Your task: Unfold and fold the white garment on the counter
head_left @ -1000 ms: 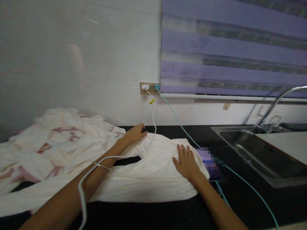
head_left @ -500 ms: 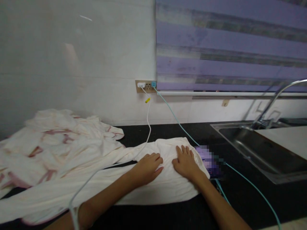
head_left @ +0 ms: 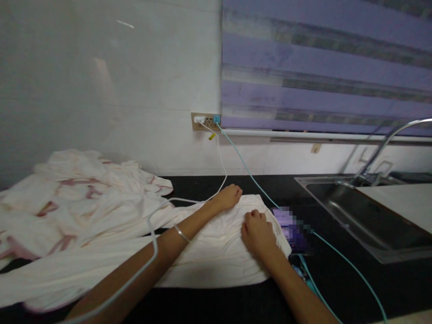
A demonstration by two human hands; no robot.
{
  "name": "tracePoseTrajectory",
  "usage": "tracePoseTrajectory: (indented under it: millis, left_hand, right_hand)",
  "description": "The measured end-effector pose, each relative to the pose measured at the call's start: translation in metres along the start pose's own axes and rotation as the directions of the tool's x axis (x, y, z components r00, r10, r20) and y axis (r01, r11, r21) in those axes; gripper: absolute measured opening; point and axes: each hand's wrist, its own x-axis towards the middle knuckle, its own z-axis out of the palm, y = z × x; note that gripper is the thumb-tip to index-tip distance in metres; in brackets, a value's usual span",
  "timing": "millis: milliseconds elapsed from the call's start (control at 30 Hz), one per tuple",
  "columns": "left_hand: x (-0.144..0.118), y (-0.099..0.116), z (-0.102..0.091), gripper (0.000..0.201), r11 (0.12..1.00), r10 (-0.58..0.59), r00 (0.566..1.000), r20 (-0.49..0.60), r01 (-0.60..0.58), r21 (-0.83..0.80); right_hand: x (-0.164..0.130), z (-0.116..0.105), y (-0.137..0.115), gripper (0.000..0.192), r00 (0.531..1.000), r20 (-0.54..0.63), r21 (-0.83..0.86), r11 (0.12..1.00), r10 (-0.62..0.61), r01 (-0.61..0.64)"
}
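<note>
- Cream trousers (head_left: pixel 209 252) spread flat across the dark surface (head_left: pixel 337 288), waistband end just left of the sink (head_left: pixel 364 216).
- Left hand (head_left: pixel 229 197) curled shut, pinching the waistband's far edge, apparently to keep it taut.
- Right hand (head_left: pixel 257 230) fisted on the near waistband, bunching cloth.
- White cable (head_left: pixel 221 168) draped over the left forearm.

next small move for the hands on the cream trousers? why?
Probably draw the left hand toward the near edge, folding the cream trousers' waist over. Both hands grip cloth at the waistband: the left at the far edge with fingers curled, the right hand bunched nearer. The white cable drapes over the left arm, so move slowly.
</note>
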Motion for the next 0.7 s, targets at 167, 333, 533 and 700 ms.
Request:
tracePoseTrajectory:
  millis: [167, 333, 533, 700]
  left_hand:
    - [0.05, 0.02, 0.036, 0.058, 0.99, -0.141, 0.989, 0.045, 0.139, 0.031]
    - [0.08, 0.03, 0.055, 0.05, 0.983, -0.182, 0.974, 0.139, 0.18, 0.026]
    - [0.104, 0.026, 0.052, 0.034, 0.988, -0.067, 0.984, 0.164, 0.088, -0.129]
    - [0.101, 0.014, 0.038, 0.038, 0.982, -0.071, 0.988, 0.14, 0.093, -0.162]
  right_hand:
    - [-0.001, 0.002, -0.005, 0.027, 0.999, 0.004, 0.015, 0.999, -0.034, 0.034]
    - [0.005, 0.004, -0.001, 0.036, 0.995, -0.075, 0.064, 0.996, -0.059, 0.063]
    - [0.013, -0.002, 0.013, 0.033, 0.991, -0.13, 0.033, 0.999, -0.008, 0.012]
    - [0.02, -0.005, 0.027, 0.032, 0.981, -0.191, 0.079, 0.997, 0.026, -0.011]
